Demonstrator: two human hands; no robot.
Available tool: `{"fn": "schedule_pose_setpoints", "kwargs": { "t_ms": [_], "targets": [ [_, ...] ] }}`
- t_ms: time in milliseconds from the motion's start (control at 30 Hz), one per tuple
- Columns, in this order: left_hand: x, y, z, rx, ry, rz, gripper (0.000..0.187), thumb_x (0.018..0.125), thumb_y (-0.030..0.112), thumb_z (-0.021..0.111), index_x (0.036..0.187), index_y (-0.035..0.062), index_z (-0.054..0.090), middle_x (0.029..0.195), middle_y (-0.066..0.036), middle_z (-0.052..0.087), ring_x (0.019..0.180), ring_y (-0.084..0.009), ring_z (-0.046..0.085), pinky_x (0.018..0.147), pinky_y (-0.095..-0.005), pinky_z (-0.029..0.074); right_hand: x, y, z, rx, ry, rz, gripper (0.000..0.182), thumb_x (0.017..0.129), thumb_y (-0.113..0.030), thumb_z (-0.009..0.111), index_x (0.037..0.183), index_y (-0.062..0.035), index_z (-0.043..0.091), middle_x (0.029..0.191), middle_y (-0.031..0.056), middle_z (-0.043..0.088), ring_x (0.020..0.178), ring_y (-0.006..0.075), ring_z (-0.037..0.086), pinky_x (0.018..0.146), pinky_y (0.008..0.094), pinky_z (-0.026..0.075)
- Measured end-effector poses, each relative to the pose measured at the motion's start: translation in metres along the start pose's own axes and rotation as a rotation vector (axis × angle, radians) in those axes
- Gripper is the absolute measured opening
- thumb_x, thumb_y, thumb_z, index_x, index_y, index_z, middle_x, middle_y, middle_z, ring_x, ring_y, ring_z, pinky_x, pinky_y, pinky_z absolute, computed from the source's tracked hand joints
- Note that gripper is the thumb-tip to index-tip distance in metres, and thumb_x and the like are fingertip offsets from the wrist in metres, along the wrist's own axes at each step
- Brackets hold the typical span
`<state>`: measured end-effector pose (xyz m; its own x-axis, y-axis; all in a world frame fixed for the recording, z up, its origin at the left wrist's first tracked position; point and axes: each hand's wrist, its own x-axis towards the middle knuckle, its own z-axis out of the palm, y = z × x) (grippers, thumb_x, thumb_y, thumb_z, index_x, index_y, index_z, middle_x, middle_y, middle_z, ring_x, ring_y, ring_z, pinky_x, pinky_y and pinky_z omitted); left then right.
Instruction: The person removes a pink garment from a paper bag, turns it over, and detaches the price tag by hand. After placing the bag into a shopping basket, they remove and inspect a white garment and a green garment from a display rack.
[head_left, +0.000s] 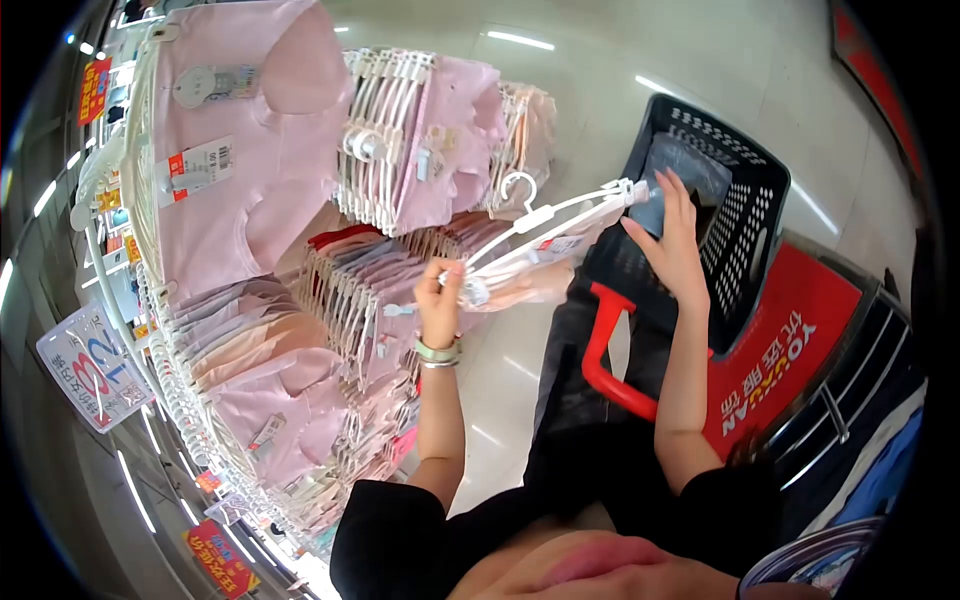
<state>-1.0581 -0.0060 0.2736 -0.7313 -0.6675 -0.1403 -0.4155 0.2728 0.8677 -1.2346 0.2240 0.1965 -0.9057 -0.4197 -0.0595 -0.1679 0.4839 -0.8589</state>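
Some white hangers (535, 218) with pale clothes (530, 285) are gripped by the left hand (438, 300) beside the basket (765, 205), perhaps for steadiness; over the basket's edge, the right hand (672, 245) is spread wide.

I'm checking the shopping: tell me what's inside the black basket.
The basket holds a shiny greyish packet. What lies beneath it and behind the right hand cannot be seen.

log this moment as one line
left hand: grip closed on hangered garments | right hand: open, at their far end, by basket | pink garments: hanging nearby
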Motion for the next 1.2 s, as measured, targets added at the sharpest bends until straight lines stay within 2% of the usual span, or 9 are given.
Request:
{"fn": "schedule_pose_setpoints", "kwargs": {
  "t_ms": [167,233,300,333,433,500,567,667,1200],
  "targets": [
    [-0.013,0.015,-0.027,-0.267,-0.037,-0.113,0.013,0.083,0.014,0.051,0.076,0.0039,0.052,0.067,0.005,0.045,0.061,-0.0028,0.038,0.055,-0.0174,0.031,0.002,-0.022,-0.016,0.128,-0.197,-0.116,0.045,0.074,-0.027,0.06,0.107,0.0019,0.048,0.115,0.0203,0.045,0.107,0.0338,0.039,0.09,0.0372,0.032],
    [-0.021,0.022,-0.037,-0.36,-0.038,-0.147,0.013,0.084,0.016,0.051,0.078,0.0044,0.053,0.07,0.003,0.048,0.065,-0.004,0.043,0.059,-0.0181,0.034,0.004,-0.042,-0.027,0.187,-0.21,-0.137,0.034,0.076,-0.026,0.058,0.093,0.0041,0.055,0.092,0.0186,0.056,0.085,0.0287,0.051,0.075,0.0341,0.04],
    [-0.027,0.034,-0.046,-0.508,0.073,-0.251,0.013,0.085,0.016,0.049,0.081,0.0043,0.054,0.071,0.002,0.05,0.066,-0.0051,0.047,0.057,-0.0199,0.038,0.008,-0.056,-0.036,0.317,-0.646,0.039,0.028,0.078,-0.023,0.056,0.081,0.0047,0.056,0.065,0.0148,0.056,0.057,0.024,0.05,0.056,0.0318,0.04],
    [-0.031,0.025,-0.061,-0.505,0.055,-0.204,0.025,0.084,0.028,0.052,0.089,0.0032,0.052,0.077,-0.003,0.055,0.073,-0.0121,0.054,0.063,-0.0273,0.045,0.007,-0.053,-0.028,0.45,-0.482,-0.132,0.025,0.08,-0.02,0.055,0.073,0.0044,0.055,0.048,0.009,0.047,0.043,0.0157,0.042,0.045,0.0277,0.036],
    [-0.049,0.046,-0.05,-0.704,0.163,-0.144,0.047,0.077,0.048,0.054,0.087,0.0028,0.047,0.074,-0.006,0.054,0.065,-0.0163,0.052,0.061,-0.0285,0.044,-0.001,-0.071,-0.05,0.553,-0.528,0.094,0.023,0.08,-0.018,0.055,0.073,0.0034,0.054,0.049,0.0062,0.043,0.046,0.008,0.04,0.044,0.0235,0.033],
    [-0.051,0.025,-0.069,-1.092,-0.341,-0.078,0.066,0.072,0.058,0.052,0.103,0.0006,0.043,0.096,-0.024,0.053,0.088,-0.0325,0.053,0.086,-0.048,0.039,-0.011,-0.08,-0.064,0.578,-0.502,0.09,0.022,0.081,-0.017,0.054,0.072,0.0031,0.054,0.051,0.0031,0.042,0.049,0.0029,0.039,0.043,0.0199,0.031],
    [-0.054,-0.009,-0.067,-1.727,-0.506,-0.213,0.068,0.072,0.06,0.049,0.104,0.0006,0.043,0.101,-0.025,0.05,0.091,-0.0309,0.051,0.089,-0.0475,0.036,-0.019,-0.088,-0.072,0.765,-0.408,0.03,0.021,0.081,-0.016,0.053,0.073,0.0031,0.054,0.054,0.0016,0.045,0.051,0.0029,0.039,0.044,0.0198,0.032],
    [-0.035,0.028,-0.007,-1.643,-0.854,-0.352,0.083,0.068,0.071,0.041,0.114,0.0017,0.042,0.116,-0.018,0.045,0.099,-0.0251,0.047,0.091,-0.0443,0.034,-0.02,-0.095,-0.071,0.784,-0.401,0.048,0.022,0.082,-0.016,0.053,0.072,0.0035,0.053,0.055,0.0002,0.045,0.053,0.0027,0.04,0.045,0.0196,0.032],
    [-0.039,0.034,0.044,-1.602,-0.319,-0.292,0.085,0.071,0.067,0.042,0.123,0.001,0.031,0.121,-0.019,0.042,0.108,-0.0312,0.043,0.093,-0.0471,0.032,0.063,-0.068,-0.059,0.964,-0.232,0.237,0.022,0.084,-0.023,0.052,0.078,-0.0018,0.057,0.062,-0.0034,0.053,0.053,0.001,0.047,0.047,0.0154,0.036]
  ]
}}
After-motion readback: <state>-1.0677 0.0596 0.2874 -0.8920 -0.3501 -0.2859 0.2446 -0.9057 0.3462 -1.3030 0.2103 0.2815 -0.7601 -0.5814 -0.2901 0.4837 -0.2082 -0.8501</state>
